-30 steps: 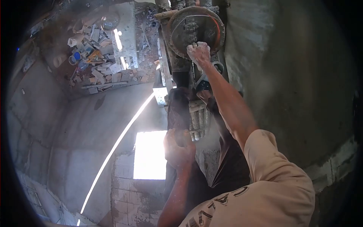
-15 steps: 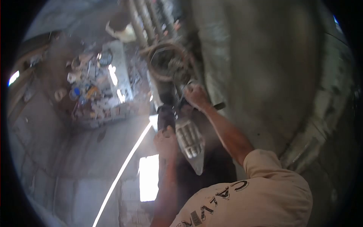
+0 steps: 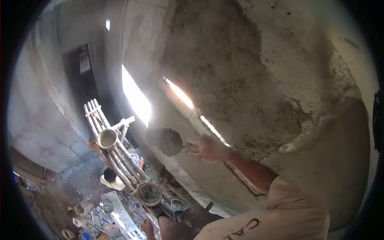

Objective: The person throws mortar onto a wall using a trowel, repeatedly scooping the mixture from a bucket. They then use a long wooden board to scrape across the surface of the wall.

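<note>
My right hand (image 3: 210,149) is raised in front of the wall, closed round the handle of a trowel. A dark lump of mortar (image 3: 170,142) covers the trowel's blade, just left of the hand. Behind it, the wall (image 3: 224,72) carries a rough, dark mortar patch beside smoother, paler areas. Low in the view, my left hand (image 3: 147,227) hangs near my leg; its fingers are too small and blurred to make out. A round pan (image 3: 149,194) with mortar inside rests on the pole platform above that hand.
The pole platform (image 3: 120,162) runs up to the left and bears a second round pan (image 3: 107,139). Another person (image 3: 112,179) is beside it, lower down. Scattered debris (image 3: 98,216) lies at the lower left. A bright opening (image 3: 136,98) cuts the wall.
The view has swung up from the platform to the wall. My right hand has risen from beside the mortar pan and now holds a loaded trowel up. My left hand appears lower in the view.
</note>
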{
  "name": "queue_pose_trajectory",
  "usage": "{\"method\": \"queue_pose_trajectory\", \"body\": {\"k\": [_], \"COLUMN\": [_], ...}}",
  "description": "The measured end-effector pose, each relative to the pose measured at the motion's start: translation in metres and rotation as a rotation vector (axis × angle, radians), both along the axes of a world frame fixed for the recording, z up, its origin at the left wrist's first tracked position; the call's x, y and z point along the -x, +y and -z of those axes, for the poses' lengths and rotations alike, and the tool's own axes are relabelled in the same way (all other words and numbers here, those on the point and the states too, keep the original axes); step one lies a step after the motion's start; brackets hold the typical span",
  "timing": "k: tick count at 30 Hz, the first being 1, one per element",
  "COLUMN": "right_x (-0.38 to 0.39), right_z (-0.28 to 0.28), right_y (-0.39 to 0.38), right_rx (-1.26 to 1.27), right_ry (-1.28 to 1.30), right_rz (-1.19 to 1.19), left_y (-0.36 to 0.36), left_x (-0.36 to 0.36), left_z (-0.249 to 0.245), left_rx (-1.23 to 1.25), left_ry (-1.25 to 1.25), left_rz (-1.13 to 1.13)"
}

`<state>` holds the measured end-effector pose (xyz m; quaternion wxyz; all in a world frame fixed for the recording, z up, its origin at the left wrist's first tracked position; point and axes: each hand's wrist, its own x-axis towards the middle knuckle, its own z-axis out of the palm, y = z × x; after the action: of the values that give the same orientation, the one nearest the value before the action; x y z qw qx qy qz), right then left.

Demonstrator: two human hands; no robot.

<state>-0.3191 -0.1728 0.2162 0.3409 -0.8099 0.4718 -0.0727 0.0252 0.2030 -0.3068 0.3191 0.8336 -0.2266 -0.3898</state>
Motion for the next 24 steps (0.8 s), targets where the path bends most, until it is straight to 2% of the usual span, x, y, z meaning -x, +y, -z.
{"method": "queue_pose_trajectory", "body": {"k": [1,3,5,7,8,9,12,14,15,16,17,18,19,20,22,23,24], "right_x": [-0.003,-0.015,-0.016,-0.016,-0.009,0.000,0.064,0.119,0.140,0.152,0.157,0.158,0.150,0.140,0.118,0.107,0.099], "right_z": [-0.038,-0.124,-0.185,-0.234,-0.249,-0.266,-0.302,-0.227,-0.180,-0.131,-0.080,-0.032,0.005,0.034,0.063,0.085,0.112], "right_y": [-0.003,-0.009,-0.024,-0.034,-0.044,-0.058,-0.127,-0.071,-0.018,0.037,0.089,0.142,0.178,0.199,0.204,0.204,0.210], "right_rx": [0.107,0.360,0.137,0.045,0.185,0.325,0.127,0.185,0.162,0.111,0.003,-0.115,-0.229,-0.317,-0.455,-0.538,-0.624], "right_ry": [-0.028,0.014,-0.098,-0.230,-0.235,-0.241,-0.517,-0.542,-0.560,-0.584,-0.602,-0.585,-0.543,-0.481,-0.273,-0.158,-0.054], "right_rz": [-0.059,-0.142,-0.112,0.051,0.090,0.129,0.389,0.683,0.791,0.881,0.970,1.079,1.156,1.184,1.128,1.073,0.999], "left_y": [-0.021,-0.062,-0.118,-0.167,-0.186,-0.201,-0.230,-0.205,-0.177,-0.140,-0.097,-0.054,-0.002,0.056,0.121,0.143,0.158], "left_x": [-0.013,-0.034,-0.038,-0.036,-0.032,-0.031,-0.017,-0.024,-0.018,-0.027,-0.030,-0.027,-0.037,-0.053,-0.060,-0.055,-0.047], "left_z": [-0.031,-0.037,-0.094,-0.143,-0.158,-0.165,-0.163,-0.151,-0.185,-0.114,-0.085,-0.076,-0.038,0.026,0.021,0.008,0.008], "left_rx": [-0.050,0.025,0.158,0.288,0.355,0.390,0.414,0.318,0.330,0.300,0.195,0.023,-0.132,-0.234,-0.497,-0.416,-0.420], "left_ry": [-0.022,0.026,0.070,0.103,0.122,0.159,0.212,0.149,0.087,0.049,0.002,0.179,0.022,-0.092,-0.531,-0.555,-0.409], "left_rz": [0.118,0.089,0.084,0.090,0.090,0.072,0.078,0.149,0.243,0.209,0.226,0.058,0.118,0.155,0.910,1.026,0.831]}}
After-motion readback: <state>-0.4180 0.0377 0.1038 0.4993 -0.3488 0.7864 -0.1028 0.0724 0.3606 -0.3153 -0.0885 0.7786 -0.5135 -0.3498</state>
